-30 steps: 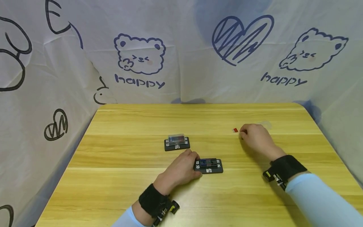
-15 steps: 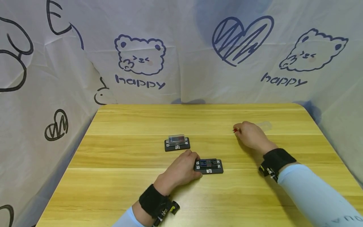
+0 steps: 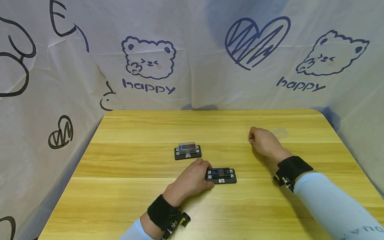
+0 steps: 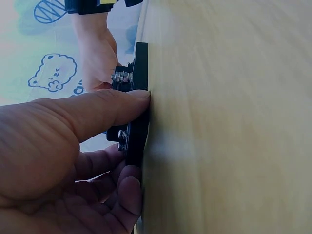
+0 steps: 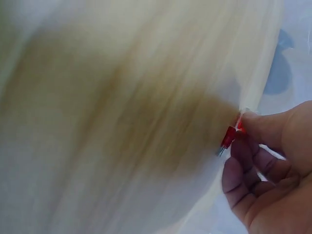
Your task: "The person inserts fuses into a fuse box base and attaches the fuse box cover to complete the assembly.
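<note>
My left hand (image 3: 192, 176) grips the left end of a black fuse block (image 3: 226, 180) lying flat on the table. In the left wrist view, the thumb (image 4: 119, 105) presses on the block's edge and the fingers curl round the other side; metal screws (image 4: 122, 78) stick out of the block (image 4: 141, 63). At the right, my right hand (image 3: 265, 141) pinches a small red blade fuse between thumb and fingertips, low over the table. That red blade fuse (image 5: 227, 137) shows in the right wrist view with its metal prongs pointing down-left; in the head view the fingers hide it.
A second fuse block (image 3: 187, 155) with a clear cover on stands behind my left hand. A loose transparent cover (image 3: 280, 133) lies just behind the right hand. The wooden table (image 3: 144, 126) ends at a white cloth backdrop (image 3: 204, 90) with drawings.
My right hand has moved a little left to the red blade fuse on the table and now pinches it. The left hand and both fuse blocks have stayed in place.
</note>
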The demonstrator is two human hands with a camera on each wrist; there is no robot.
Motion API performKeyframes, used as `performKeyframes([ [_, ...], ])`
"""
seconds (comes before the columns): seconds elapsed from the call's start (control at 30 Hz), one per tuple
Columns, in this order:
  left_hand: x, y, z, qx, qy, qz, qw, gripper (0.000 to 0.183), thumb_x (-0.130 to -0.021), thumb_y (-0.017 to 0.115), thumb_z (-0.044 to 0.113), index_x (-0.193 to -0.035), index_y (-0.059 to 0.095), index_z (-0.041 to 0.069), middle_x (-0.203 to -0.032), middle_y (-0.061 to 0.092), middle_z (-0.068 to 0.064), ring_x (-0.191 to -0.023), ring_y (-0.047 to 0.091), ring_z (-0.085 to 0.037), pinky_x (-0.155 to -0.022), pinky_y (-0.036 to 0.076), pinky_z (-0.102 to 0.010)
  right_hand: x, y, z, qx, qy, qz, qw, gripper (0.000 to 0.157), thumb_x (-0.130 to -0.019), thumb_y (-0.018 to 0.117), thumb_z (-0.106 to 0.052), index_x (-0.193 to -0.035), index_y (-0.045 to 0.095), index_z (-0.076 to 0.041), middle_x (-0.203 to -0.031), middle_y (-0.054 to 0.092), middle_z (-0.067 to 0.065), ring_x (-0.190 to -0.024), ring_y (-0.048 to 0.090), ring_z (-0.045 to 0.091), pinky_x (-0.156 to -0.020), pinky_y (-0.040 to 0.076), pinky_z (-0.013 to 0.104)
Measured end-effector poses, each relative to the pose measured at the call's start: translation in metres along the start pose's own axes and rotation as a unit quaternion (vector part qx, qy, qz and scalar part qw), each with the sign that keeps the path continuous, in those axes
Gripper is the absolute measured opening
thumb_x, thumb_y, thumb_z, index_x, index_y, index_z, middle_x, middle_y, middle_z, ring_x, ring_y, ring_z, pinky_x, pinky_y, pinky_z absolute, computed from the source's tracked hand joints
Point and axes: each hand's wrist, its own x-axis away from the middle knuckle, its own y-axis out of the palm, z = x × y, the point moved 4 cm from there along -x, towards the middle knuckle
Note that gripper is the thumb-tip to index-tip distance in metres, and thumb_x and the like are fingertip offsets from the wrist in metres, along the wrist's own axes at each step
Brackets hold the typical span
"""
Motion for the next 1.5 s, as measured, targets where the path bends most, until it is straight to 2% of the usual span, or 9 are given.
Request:
performKeyframes([
  [0.13,0.000,0.001,0.000,-0.001,0.003,0.001,1.0000,0.054,-0.075,0.079,0.035,-0.118,0.060,0.008,-0.105,0.055,-0.003,-0.092,0.053,-0.016,-0.086,0.049,-0.034,0.005,-0.001,-0.007,-0.023,-0.002,0.013,1.000,0.007,-0.095,0.058,-0.015,-0.099,0.057,-0.009,-0.084,0.061,0.007,-0.070,0.053,0.023,-0.065,0.043,0.039],
  [0.3,0.000,0.001,0.000,-0.002,0.002,0.001,1.0000,0.054,-0.075,0.079,0.036,-0.118,0.060,0.009,-0.104,0.054,-0.003,-0.092,0.053,-0.016,-0.086,0.049,-0.034,0.014,-0.002,-0.029,-0.060,-0.021,0.022,0.998,0.016,-0.095,0.060,-0.018,-0.107,0.059,-0.008,-0.089,0.066,0.008,-0.076,0.058,0.022,-0.067,0.048,0.040],
  [0.47,0.000,0.000,0.000,-0.001,0.003,0.001,1.0000,0.053,-0.075,0.079,0.036,-0.117,0.060,0.008,-0.104,0.054,-0.002,-0.091,0.053,-0.016,-0.086,0.049,-0.034,0.027,-0.002,-0.054,-0.080,-0.039,0.017,0.996,0.008,-0.093,0.063,-0.020,-0.096,0.060,-0.013,-0.084,0.066,0.003,-0.072,0.058,0.016,-0.064,0.049,0.036],
  [0.6,0.000,0.000,0.000,-0.001,0.004,0.001,1.0000,0.053,-0.076,0.079,0.036,-0.117,0.060,0.008,-0.103,0.054,-0.002,-0.090,0.053,-0.015,-0.085,0.049,-0.033,0.037,-0.002,-0.073,-0.100,-0.066,0.019,0.993,0.008,-0.092,0.066,-0.021,-0.094,0.062,-0.015,-0.081,0.067,-0.001,-0.068,0.057,0.012,-0.061,0.048,0.033],
  [0.77,0.000,0.000,0.000,0.000,0.003,0.001,1.0000,0.052,-0.076,0.079,0.035,-0.115,0.060,0.009,-0.102,0.053,-0.002,-0.088,0.052,-0.015,-0.083,0.049,-0.033,0.046,0.000,-0.089,-0.105,-0.098,0.010,0.990,0.013,-0.092,0.065,-0.017,-0.103,0.071,-0.013,-0.092,0.073,0.000,-0.081,0.065,0.014,-0.070,0.055,0.037],
  [0.83,-0.001,0.000,0.000,0.000,0.004,0.001,1.0000,0.051,-0.076,0.080,0.035,-0.115,0.060,0.009,-0.101,0.053,-0.001,-0.087,0.052,-0.014,-0.081,0.049,-0.032,0.049,0.002,-0.093,-0.100,-0.106,0.006,0.989,0.012,-0.092,0.064,-0.015,-0.102,0.072,-0.014,-0.094,0.073,0.000,-0.083,0.065,0.013,-0.071,0.055,0.037],
  [1.0,-0.001,0.000,0.000,0.001,0.008,0.003,1.0000,0.050,-0.075,0.080,0.035,-0.113,0.060,0.009,-0.099,0.053,-0.001,-0.085,0.051,-0.014,-0.079,0.049,-0.030,0.055,0.007,-0.099,-0.103,-0.117,-0.002,0.988,0.005,-0.092,0.066,-0.020,-0.092,0.071,-0.020,-0.086,0.070,-0.006,-0.071,0.058,0.007,-0.063,0.051,0.031],
  [1.5,-0.001,0.000,0.000,0.000,0.004,0.004,1.0000,0.052,-0.074,0.081,0.035,-0.114,0.060,0.009,-0.100,0.053,-0.001,-0.086,0.051,-0.014,-0.080,0.049,-0.031,0.063,0.009,-0.107,-0.056,-0.152,-0.009,0.987,0.004,-0.088,0.070,-0.020,-0.090,0.072,-0.018,-0.083,0.069,-0.007,-0.069,0.056,0.004,-0.062,0.049,0.028],
])
